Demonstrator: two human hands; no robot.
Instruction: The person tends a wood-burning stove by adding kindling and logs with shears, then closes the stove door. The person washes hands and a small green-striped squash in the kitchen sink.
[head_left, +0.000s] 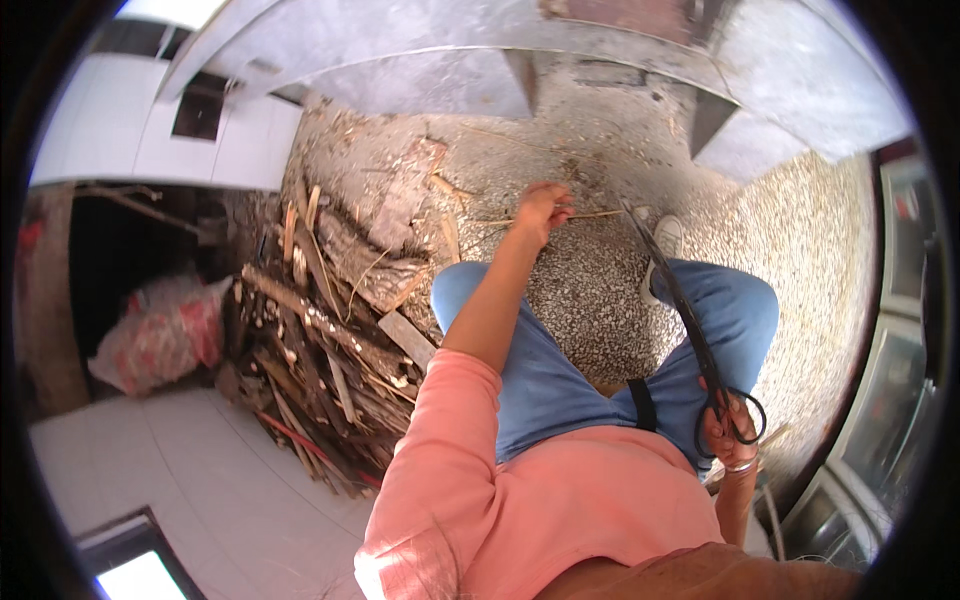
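Observation:
My right hand (729, 433) grips long black metal fire tongs (686, 311) by their ring handles, near my right hip. The tongs slant forward over my right leg, and their tips are close to the far end of a thin stick (596, 215). My left hand (546, 208) is stretched out in front of my knees, its fingers curled around that stick, which shows on both sides of the hand. Speckled stone floor (592, 315) lies below, between my legs.
A heap of firewood (337, 360) with bark and split sticks lies to my left. A stuffed plastic bag (165, 334) sits beyond it by a dark opening. Grey slab structures (450, 82) stand ahead. Glass-paned frames (874, 405) line the right.

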